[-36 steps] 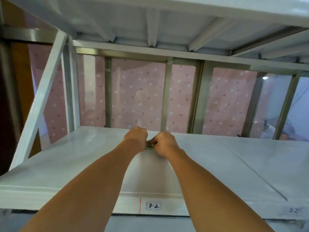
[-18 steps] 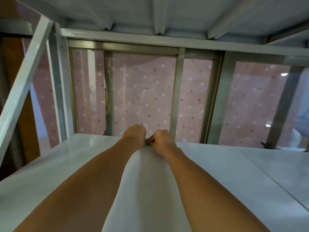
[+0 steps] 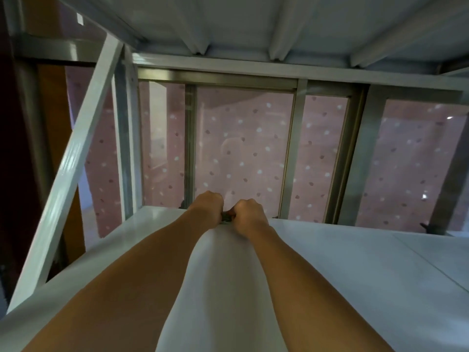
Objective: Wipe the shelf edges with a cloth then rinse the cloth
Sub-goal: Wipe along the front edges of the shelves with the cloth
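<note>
Both my arms reach far across the white shelf board (image 3: 355,262) to its back edge. My left hand (image 3: 206,208) and my right hand (image 3: 250,214) are fists side by side, pressed together on a small dark green cloth (image 3: 226,216). Only a sliver of the cloth shows between the knuckles; the rest is hidden under the hands. The hands sit right at the rear rim of the shelf, in front of the window frame.
A white diagonal brace (image 3: 73,168) and upright post (image 3: 124,138) stand at the left. The upper shelf's ribbed underside (image 3: 253,24) hangs close overhead. Behind the shelf is a metal-framed window (image 3: 289,153) with pink dotted film.
My hands, still closed on the cloth, have slid from mid-shelf to the back edge, and my head has moved in under the upper shelf.
</note>
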### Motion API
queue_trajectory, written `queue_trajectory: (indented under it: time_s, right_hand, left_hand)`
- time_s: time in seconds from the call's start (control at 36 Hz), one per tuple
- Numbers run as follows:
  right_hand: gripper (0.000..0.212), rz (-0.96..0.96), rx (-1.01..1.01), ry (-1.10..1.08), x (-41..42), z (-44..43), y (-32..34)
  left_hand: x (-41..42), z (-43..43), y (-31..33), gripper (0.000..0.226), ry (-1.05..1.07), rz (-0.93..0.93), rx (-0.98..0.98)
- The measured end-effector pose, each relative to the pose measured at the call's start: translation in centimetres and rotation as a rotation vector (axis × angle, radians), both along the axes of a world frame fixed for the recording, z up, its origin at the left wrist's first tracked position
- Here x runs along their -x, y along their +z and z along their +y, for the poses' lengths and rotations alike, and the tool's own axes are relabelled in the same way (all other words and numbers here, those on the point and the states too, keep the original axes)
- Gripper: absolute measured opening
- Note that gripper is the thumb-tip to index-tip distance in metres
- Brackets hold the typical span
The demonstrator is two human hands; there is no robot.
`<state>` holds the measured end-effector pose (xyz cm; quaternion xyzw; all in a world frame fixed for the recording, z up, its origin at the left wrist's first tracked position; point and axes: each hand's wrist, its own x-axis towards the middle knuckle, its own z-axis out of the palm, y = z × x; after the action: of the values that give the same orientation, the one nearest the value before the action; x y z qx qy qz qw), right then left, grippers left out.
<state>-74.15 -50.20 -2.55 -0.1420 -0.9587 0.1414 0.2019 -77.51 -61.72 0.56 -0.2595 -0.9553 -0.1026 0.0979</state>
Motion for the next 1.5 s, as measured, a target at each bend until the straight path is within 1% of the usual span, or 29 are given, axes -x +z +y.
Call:
queue_trajectory:
  time_s: [0.08, 0.19, 0.33, 0.61, 0.75, 0.92, 0.97, 1.08, 1.25, 1.39, 1.5]
  right_hand:
    - [0.026, -0.002, -0.019, 0.003, 0.2, -1.2, -0.3]
    - [0.026, 0.015, -0.002, 0.006, 0.2, -3.0, 0.0]
    - [0.031, 0.008, -0.010, -0.006, -1.4, -4.6, -0.1]
    - [0.030, 0.023, -0.008, -0.055, -6.6, -9.9, -0.6]
    - [0.033, 0.021, -0.019, -0.076, -9.6, -12.5, -0.6]
    - [0.030, 0.015, -0.050, -0.091, -13.1, -15.5, -0.1]
    - [0.028, 0.016, -0.049, -0.098, -14.1, -16.4, 0.2]
    - [0.025, -0.011, -0.047, -0.102, -15.9, -18.1, 0.3]
    - [0.019, -0.068, -0.033, -0.096, -17.6, -21.3, 0.4]
    - [0.025, -0.126, -0.001, -0.080, -18.3, -23.7, 1.8]
    - [0.031, -0.229, 0.010, -0.067, -19.2, -25.5, 2.8]
  left_hand:
    - [0.6, -1.6, -0.3, 0.013, 0.007, -0.021, -0.019]
    - [1.2, -3.3, -0.2, 0.015, 0.007, -0.002, -0.038]
    - [0.2, -4.9, -0.3, 0.019, -0.024, 0.008, -0.027]
    - [-4.4, -9.7, -1.1, 0.017, -0.050, 0.016, -0.057]
    - [-7.2, -12.4, -1.3, 0.017, -0.074, 0.025, -0.036]
    - [-10.7, -15.2, -0.7, 0.013, -0.067, 0.017, -0.005]
    - [-11.7, -16.1, -0.6, 0.008, -0.065, 0.012, -0.014]
    - [-13.6, -18.3, -0.8, 0.008, -0.064, 0.018, -0.014]
    - [-15.6, -21.8, -1.5, 0.018, -0.071, -0.003, -0.020]
    - [-16.8, -24.2, -0.7, 0.018, -0.071, 0.016, 0.023]
    - [-17.9, -25.8, -0.3, 0.013, -0.054, 0.021, 0.105]
